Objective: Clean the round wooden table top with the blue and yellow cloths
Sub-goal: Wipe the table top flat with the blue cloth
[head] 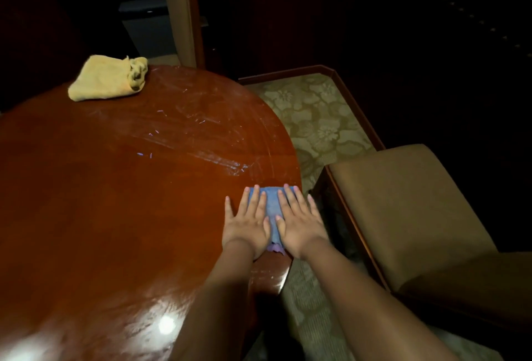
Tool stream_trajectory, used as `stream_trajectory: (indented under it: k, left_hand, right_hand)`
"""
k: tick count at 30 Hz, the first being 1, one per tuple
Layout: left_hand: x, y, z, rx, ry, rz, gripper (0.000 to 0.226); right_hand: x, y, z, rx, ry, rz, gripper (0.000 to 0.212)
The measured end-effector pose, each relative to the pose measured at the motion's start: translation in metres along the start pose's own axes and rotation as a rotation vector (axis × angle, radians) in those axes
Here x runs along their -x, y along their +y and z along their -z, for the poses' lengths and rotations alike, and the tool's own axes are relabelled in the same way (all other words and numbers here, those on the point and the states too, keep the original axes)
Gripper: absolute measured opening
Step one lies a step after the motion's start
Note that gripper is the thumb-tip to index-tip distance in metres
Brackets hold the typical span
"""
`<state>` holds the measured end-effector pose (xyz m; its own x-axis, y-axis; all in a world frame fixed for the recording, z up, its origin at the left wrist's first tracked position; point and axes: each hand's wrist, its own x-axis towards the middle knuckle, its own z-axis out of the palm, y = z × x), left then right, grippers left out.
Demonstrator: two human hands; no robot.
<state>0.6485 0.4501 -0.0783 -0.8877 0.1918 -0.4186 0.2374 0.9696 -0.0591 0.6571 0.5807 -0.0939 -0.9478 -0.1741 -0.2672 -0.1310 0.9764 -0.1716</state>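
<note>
Head view: your left hand (247, 224) and right hand (299, 224) lie flat, side by side, on the blue cloth (271, 211), fingers straight and slightly spread, pressing it onto the table (115, 188) near its right edge. The blue cloth is folded small, showing only between and beyond your hands, with a ragged corner poking out at the wrists. The table is round, glossy red-brown wood, with pale smeary streaks beyond the blue cloth. The yellow cloth (106, 78) sits crumpled at the table's far edge, well apart, dark stains on its rolled end. A chair (403, 211) stands just right of the table.
</note>
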Motion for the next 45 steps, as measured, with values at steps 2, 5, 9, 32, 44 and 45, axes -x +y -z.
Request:
stream_trajectory:
  k: [2,5,9,32,44,45]
  left_hand:
    - [-0.017,-0.003,0.006,-0.009,0.013,0.0,0.058]
    - [-0.043,-0.006,0.014,0.005,0.023,0.028,0.058]
    - [-0.062,-0.01,0.016,0.001,0.051,0.054,0.058]
    - [0.008,0.015,0.005,-0.089,0.017,-0.046,0.059]
    - [-0.088,0.01,0.033,-0.042,0.088,0.05,0.058]
    - [-0.091,0.009,0.034,-0.043,0.088,0.055,0.058]
  right_hand:
    - [-0.017,0.003,0.003,0.016,0.012,-0.019,0.07]
    - [-0.049,0.007,0.011,0.041,0.006,-0.032,0.058]
    - [-0.075,0.009,0.015,0.068,0.009,-0.025,0.057]
    - [0.011,0.015,0.001,-0.058,-0.046,-0.02,0.059]
    - [-0.097,0.043,0.027,-0.034,-0.009,0.03,0.059]
    - [-0.101,0.044,0.028,-0.021,-0.01,0.033,0.059]
